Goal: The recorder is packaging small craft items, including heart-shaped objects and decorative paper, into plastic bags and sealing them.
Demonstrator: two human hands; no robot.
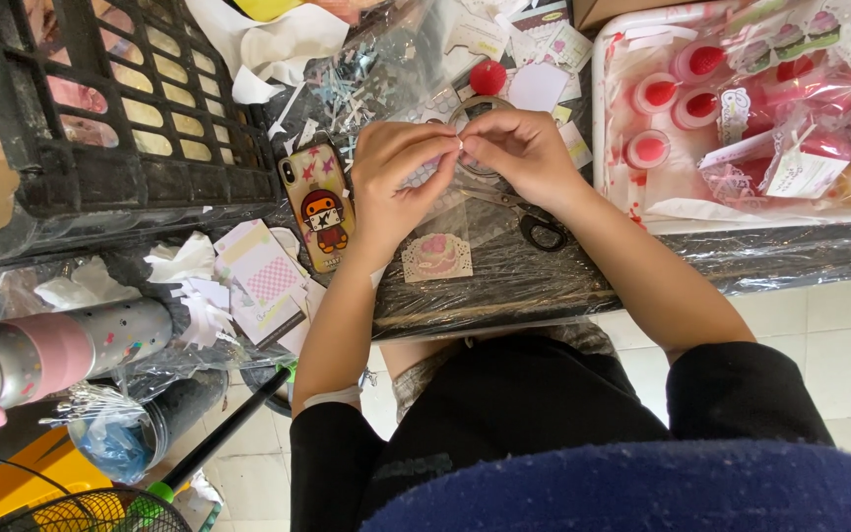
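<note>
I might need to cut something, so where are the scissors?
In the head view, the scissors lie on the black table, right of centre, just under the right hand, their black handles beside that wrist and right of the small pink card.

Under your hands the table is wrapped in glossy, wrinkled plastic film. At ten o'clock stands a matt black plastic crate. The phone case looks smooth and shiny; the scissors have metal blades and black plastic handles.
</note>
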